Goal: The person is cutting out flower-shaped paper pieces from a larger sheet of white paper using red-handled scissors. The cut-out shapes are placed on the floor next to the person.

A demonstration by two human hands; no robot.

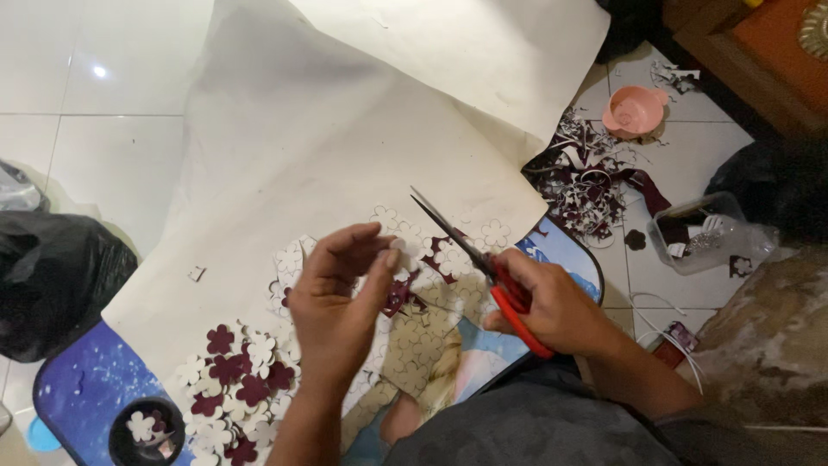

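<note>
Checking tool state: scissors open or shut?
Open: the scissors blades spread apart toward the tips, red handles in the right hand.

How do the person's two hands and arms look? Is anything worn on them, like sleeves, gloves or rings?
Both hands are bare: the left hand and the right hand have no gloves, and no ring, watch or bracelet can be seen. The forearms are also uncovered as far as the picture shows; no sleeve reaches them. The fingernails are short and plain. There are no markings on either hand.
</note>
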